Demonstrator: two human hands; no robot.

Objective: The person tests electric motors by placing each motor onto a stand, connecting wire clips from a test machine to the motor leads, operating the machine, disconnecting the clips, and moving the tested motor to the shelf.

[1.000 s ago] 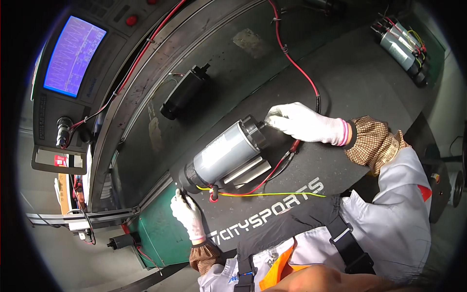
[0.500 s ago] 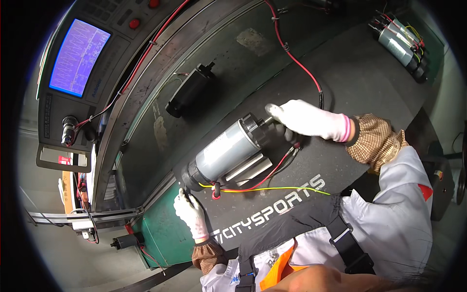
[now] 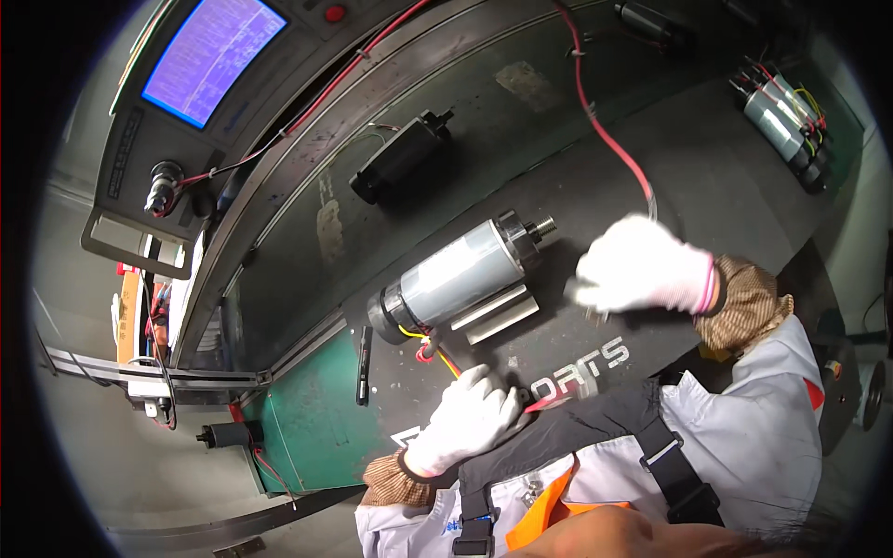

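Note:
A silver cylindrical motor (image 3: 460,274) lies on its side on a small metal rest (image 3: 502,318) on a black mat (image 3: 735,186). Thin yellow and red wires (image 3: 430,352) come out of its rear end. My left hand (image 3: 465,418), in a white glove, is closed on these wires just in front of the motor, and a red wire end sticks out past its fingers. My right hand (image 3: 642,265), also gloved, is curled to the right of the motor's shaft, clear of it. A red cable (image 3: 605,139) from the back runs down into this hand.
A black motor (image 3: 400,158) lies farther back on the bench. A blue-lit screen (image 3: 214,56) sits on the console at the upper left. Several small motors (image 3: 786,116) lie at the back right. A black pen-like tool (image 3: 363,365) rests by the green bench edge (image 3: 307,428).
My right hand has come off the motor's shaft end and moved right. My left hand has moved up and right from the bench edge onto the wires.

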